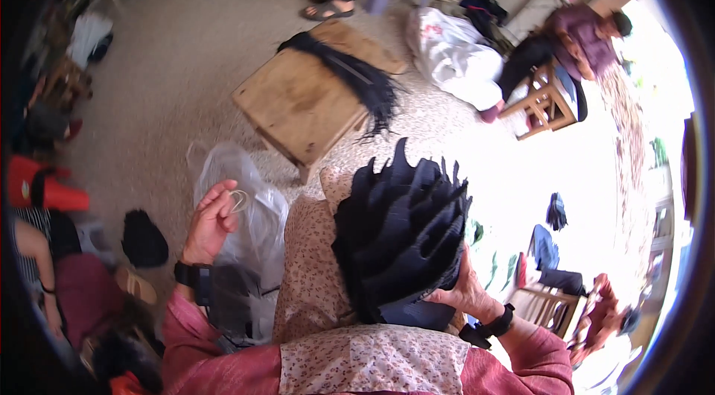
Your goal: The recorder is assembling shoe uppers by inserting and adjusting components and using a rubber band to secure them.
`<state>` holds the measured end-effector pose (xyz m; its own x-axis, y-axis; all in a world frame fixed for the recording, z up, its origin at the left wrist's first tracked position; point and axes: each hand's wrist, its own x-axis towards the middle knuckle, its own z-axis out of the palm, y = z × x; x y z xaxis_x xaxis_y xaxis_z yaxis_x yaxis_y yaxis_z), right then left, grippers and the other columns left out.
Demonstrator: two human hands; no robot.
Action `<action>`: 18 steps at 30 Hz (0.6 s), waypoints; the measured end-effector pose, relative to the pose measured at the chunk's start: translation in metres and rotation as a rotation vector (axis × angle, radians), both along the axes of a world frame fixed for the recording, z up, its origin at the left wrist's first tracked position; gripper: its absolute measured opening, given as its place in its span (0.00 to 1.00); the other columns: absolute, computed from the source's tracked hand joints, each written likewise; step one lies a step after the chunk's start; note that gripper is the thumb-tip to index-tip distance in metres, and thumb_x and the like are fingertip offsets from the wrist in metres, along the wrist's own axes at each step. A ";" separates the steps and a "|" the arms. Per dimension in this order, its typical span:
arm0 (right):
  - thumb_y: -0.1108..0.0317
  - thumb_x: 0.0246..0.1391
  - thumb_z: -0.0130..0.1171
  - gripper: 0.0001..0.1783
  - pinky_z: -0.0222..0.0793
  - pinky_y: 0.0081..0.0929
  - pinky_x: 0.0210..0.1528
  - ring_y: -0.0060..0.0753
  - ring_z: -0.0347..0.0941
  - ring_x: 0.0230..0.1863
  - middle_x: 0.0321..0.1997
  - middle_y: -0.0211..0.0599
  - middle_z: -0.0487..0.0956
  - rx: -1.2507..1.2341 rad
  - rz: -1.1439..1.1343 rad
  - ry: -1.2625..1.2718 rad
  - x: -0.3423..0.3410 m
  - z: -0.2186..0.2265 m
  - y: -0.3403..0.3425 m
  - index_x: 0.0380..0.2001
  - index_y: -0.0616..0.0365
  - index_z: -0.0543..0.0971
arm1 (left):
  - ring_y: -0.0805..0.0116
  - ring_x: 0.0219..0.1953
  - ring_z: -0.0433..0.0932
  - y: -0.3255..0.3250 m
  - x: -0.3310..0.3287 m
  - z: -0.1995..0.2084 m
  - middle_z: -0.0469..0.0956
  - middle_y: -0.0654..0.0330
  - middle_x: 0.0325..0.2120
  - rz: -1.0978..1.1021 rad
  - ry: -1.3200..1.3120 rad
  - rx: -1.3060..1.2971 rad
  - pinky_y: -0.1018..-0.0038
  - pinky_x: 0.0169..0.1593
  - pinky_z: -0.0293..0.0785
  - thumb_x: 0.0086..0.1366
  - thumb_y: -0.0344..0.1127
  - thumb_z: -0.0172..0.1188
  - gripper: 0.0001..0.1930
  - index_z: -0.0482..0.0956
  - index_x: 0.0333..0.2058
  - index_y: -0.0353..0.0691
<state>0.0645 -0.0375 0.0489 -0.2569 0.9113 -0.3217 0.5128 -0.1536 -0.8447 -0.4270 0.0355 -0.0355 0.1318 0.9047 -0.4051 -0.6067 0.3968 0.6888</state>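
Note:
A thick black piece (402, 238) of overlapping, pointed strips rests upright against my patterned apron (309, 264). My right hand (473, 291) is closed round its lower right side, the thumb lying across the lower front. The fingers behind it are partly hidden. Out to the left, my left hand (212, 222) is raised with its fingertips pinched together. They hold a thin, pale loop (239, 201), which looks like string or a band; its exact material is too small to tell. The left hand is apart from the black piece.
Ahead stands a low wooden table (287, 100) with a bundle of black strips (346, 71) across it. A clear plastic bag (249, 238) is beside my left hand. White sacks (454, 56), a red chair (63, 190) and seated people surround me.

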 end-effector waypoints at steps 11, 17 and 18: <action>0.38 0.26 0.79 0.79 0.51 0.45 0.71 0.65 0.45 0.73 0.72 0.68 0.45 0.359 -0.104 -0.259 0.045 0.037 -0.087 0.70 0.67 0.40 | 0.80 0.34 0.77 0.062 0.261 0.034 0.78 0.70 0.32 -0.478 0.606 1.102 0.78 0.43 0.75 0.72 0.53 0.50 0.19 0.78 0.45 0.44; 0.41 0.33 0.78 0.76 0.50 0.43 0.71 0.60 0.47 0.73 0.73 0.63 0.46 0.305 -0.360 0.326 0.089 0.031 -0.108 0.71 0.67 0.39 | 0.80 0.33 0.78 0.062 0.333 0.072 0.81 0.69 0.32 -0.956 -0.222 0.030 0.79 0.42 0.77 0.74 0.55 0.46 0.22 0.79 0.44 0.41; 0.40 0.37 0.76 0.74 0.50 0.43 0.71 0.58 0.47 0.73 0.74 0.61 0.46 0.225 -0.453 0.387 0.094 0.034 -0.106 0.71 0.66 0.38 | 0.79 0.34 0.79 0.058 0.326 0.070 0.81 0.68 0.33 -0.918 -0.177 0.050 0.78 0.43 0.77 0.73 0.55 0.47 0.23 0.79 0.43 0.41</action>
